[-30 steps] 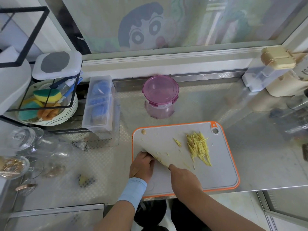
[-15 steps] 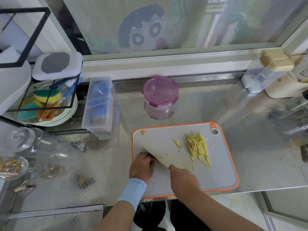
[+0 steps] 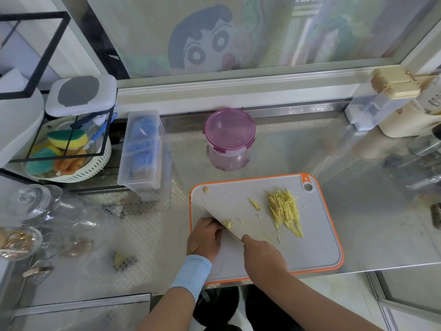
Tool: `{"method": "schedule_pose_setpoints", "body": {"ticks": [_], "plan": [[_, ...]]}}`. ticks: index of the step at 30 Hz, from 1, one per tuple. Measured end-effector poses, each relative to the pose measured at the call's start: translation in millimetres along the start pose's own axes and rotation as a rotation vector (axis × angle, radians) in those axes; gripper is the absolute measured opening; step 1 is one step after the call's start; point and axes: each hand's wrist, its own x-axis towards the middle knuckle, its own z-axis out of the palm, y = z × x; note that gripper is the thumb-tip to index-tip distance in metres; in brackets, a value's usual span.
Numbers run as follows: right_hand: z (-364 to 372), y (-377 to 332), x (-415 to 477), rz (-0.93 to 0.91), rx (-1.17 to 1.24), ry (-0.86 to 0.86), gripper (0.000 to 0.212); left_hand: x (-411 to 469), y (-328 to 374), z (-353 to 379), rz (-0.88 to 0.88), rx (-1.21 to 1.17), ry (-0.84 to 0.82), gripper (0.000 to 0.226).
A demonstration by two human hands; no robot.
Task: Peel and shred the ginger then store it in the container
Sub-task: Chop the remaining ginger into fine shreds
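Here the left hand (image 3: 205,237) curls on the ginger (image 3: 227,222), steadying it against the knife (image 3: 235,235) for thin cuts; the right hand (image 3: 265,256) grips the handle. Shreds (image 3: 284,211) lie beyond the right hand, clear of the blade; the lidded container (image 3: 229,137) stands farther off.

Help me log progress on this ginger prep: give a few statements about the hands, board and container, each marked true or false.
1. The lid is on the purple container. True.
2. The shredded ginger is already in the container. False: it lies in a pile on the cutting board.
3. The right hand holds the knife. True.
4. The left hand rests on the counter, off the board. False: it is on the board, right beside the blade.
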Motion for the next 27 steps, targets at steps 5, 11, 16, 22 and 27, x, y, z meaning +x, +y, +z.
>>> {"method": "schedule_pose_setpoints", "body": {"ticks": [5, 11, 16, 22, 27], "plan": [[-3.2, 0.2, 7.5, -0.026, 0.015, -0.003, 0.015, -0.1, -1.9, 1.9, -0.008, -0.008, -0.005, 0.015], [-2.8, 6.1, -3.1, -0.033, 0.032, 0.021, 0.012, 0.2, -6.9, 7.0, -0.011, -0.021, -0.003, 0.015], [2.3, 2.9, 4.5, -0.021, 0.032, 0.002, 0.012, -0.1, -3.4, 4.9, -0.012, -0.015, -0.017, 0.013], [-5.7, 9.1, 12.8, -0.002, 0.156, 0.008, 0.015, -3.4, 4.6, 3.7, -0.085, -0.015, -0.025, 0.014], [-24.4, 32.9, 13.9, 0.186, 0.312, 0.092, 0.019, 5.0, 27.1, 1.8, 0.028, -0.064, -0.192, 0.025]]}}
